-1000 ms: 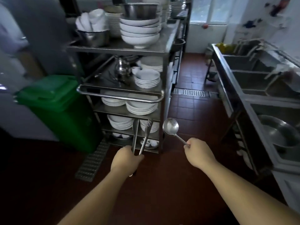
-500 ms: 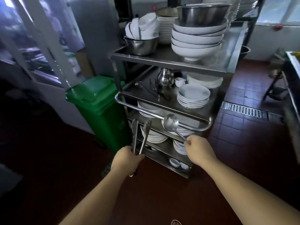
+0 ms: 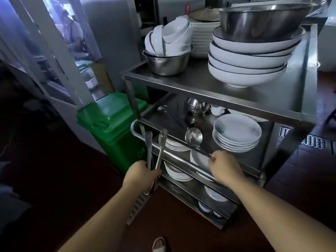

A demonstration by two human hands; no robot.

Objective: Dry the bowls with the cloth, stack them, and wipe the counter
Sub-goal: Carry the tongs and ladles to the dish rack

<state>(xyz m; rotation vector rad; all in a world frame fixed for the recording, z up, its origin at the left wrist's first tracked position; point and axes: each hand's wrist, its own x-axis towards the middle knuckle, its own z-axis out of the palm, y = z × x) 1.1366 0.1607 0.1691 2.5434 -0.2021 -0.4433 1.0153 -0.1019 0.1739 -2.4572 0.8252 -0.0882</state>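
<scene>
I see my left hand (image 3: 141, 174) wrapped around the lower end of a pair of long stainless-steel tongs (image 3: 154, 151), whose two arms stand upright and spread apart, their tips level with the round steel handle bar (image 3: 174, 155) of the tall stainless-steel cart (image 3: 283, 99). My right hand (image 3: 224, 167) pinches the thin handle of a shiny steel ladle (image 3: 193, 136), fingers curled tight on it; the ladle's bowl hangs over the second shelf, just left of a stack of shallow white plates (image 3: 236, 135). The bowls I am meant to handle sit on the cart's top shelf: a stack of wide white bowls with dark rims (image 3: 249, 64), with a large steel mixing bowl (image 3: 261, 20) nested on top, and to their left a smaller steel bowl (image 3: 167, 62) filled with small white bowls (image 3: 169, 40) leaning on edge. More white plates fill the lower shelves (image 3: 177, 171). A green plastic bin with a lid (image 3: 112, 122) stands to the left of the cart, close against it. The floor is dark red tile (image 3: 309, 175), and a sandalled toe (image 3: 160, 244) shows at the bottom edge.
</scene>
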